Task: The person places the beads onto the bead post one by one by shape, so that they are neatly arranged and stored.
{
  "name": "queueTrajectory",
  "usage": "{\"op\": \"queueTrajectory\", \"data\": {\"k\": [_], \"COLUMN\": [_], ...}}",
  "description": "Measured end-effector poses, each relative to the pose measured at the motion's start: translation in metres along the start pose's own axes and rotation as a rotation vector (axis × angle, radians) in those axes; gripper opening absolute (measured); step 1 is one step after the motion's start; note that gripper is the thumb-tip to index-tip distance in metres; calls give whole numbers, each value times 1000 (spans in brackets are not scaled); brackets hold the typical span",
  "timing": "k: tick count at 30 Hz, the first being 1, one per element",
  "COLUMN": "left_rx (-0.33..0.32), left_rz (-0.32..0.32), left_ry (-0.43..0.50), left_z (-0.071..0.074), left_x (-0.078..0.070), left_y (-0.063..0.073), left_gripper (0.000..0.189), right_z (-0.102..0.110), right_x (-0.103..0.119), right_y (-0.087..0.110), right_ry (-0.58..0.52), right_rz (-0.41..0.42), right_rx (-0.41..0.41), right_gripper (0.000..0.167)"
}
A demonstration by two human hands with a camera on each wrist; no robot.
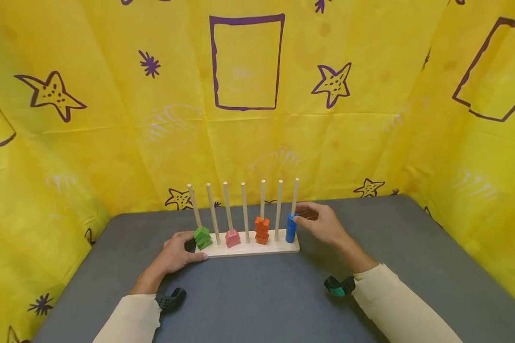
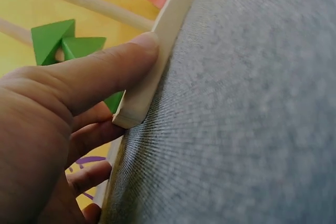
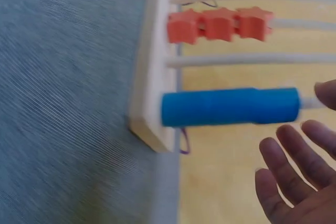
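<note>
A wooden peg board (image 1: pixel 253 249) with several upright pegs stands on the table. My left hand (image 1: pixel 178 252) grips its left end, thumb along the front edge and fingers round the back, as the left wrist view shows. Beside that hand, green pieces (image 1: pixel 203 238) sit on the leftmost peg. On the rightmost peg is a stack of blue cylinders (image 3: pixel 231 106). Just above that stack is my right hand (image 1: pixel 322 224), its thumb close to the peg and its fingers spread apart behind; nothing shows in its grasp in the right wrist view.
Pink pieces (image 1: pixel 232 238) and a stack of orange star-shaped pieces (image 1: pixel 262 231) sit on pegs between the hands. Other pegs (image 1: pixel 279 209) are bare. Behind the grey table (image 1: pixel 257 295) hangs a yellow patterned cloth (image 1: pixel 249 143).
</note>
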State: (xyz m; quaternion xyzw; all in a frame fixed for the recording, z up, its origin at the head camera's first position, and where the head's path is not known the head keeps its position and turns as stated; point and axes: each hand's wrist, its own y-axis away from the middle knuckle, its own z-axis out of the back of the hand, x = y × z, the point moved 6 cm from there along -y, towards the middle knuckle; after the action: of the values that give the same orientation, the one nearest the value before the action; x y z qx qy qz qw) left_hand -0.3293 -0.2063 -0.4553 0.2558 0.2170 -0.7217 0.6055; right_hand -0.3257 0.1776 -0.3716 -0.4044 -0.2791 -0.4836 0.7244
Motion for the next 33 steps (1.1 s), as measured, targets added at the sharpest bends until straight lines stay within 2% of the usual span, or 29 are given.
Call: {"op": "queueTrajectory", "data": {"k": [3,6,9,12,16,18,23,28,33], "left_rx": [5,-13,-47,-61,-45,-40,-71,-93,-98], "left_rz": [-40,-76,-79,-60,-23,-1,26,43,59], "left_ry": [-29,-66,-115,-183,-259,-282,-330,-369,-392], "left_z": [3,15,40,69,105,119,141,152,158], "left_x": [-6,-14,-23,-33,-43,-44,-46,-46,-46], "left_y": [1,3,6,9,12,13,19,23,23], "left_gripper": [80,83,91,97,95,93,91,95,100], "right_z": [17,40,66,90,112,119,127,129,130], "right_x": [9,21,35,47,55,57,52,47,45], "right_y": [2,3,4,6,9,9,10,9,8], "right_ry": [59,146,275,455,687,758,817,825,823], "right_rz": [10,39,67,61,-30,-86,-196,-273,-306], "right_rx": [-41,-97,-150,-178,-169,-150,-107,-71,-62], "right_gripper": [39,44,51,58,68,73,84,92,95]}}
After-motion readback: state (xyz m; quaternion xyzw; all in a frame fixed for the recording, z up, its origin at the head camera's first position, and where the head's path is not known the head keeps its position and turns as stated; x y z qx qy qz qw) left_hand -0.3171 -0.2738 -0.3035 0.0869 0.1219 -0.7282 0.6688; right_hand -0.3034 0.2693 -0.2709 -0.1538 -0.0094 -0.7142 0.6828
